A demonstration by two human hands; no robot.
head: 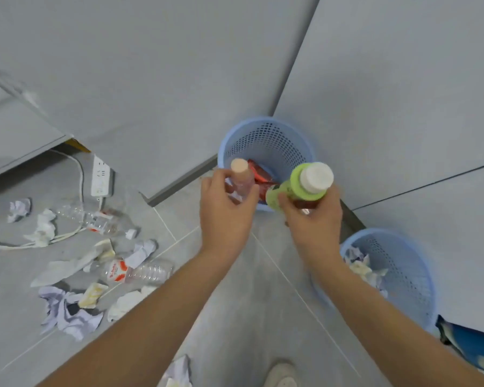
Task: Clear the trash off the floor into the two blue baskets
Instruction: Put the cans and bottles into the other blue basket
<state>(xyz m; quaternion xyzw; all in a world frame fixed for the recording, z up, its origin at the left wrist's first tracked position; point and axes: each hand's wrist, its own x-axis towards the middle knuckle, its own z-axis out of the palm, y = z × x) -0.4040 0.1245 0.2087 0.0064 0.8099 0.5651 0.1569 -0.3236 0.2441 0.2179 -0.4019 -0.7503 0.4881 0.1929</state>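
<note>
My left hand (226,208) grips a small clear bottle with a pink cap (241,177). A green-labelled bottle with a white cap (305,185) is held in my right hand (315,219). Both bottles hover over the near rim of a blue basket (266,135) that has a red wrapper (259,173) inside. A second blue basket (403,272) stands at the right with crumpled paper (359,263) in it. On the floor at the left lie two clear plastic bottles (98,217) (140,272) and several crumpled papers and tissues (67,311).
A white power strip (101,177) with its cable (25,243) lies on the floor at the left, near the trash. Grey walls and cabinet panels meet behind the baskets. More paper (179,370) and a shoe (281,372) sit at the bottom edge. A blue object (470,344) is at the far right.
</note>
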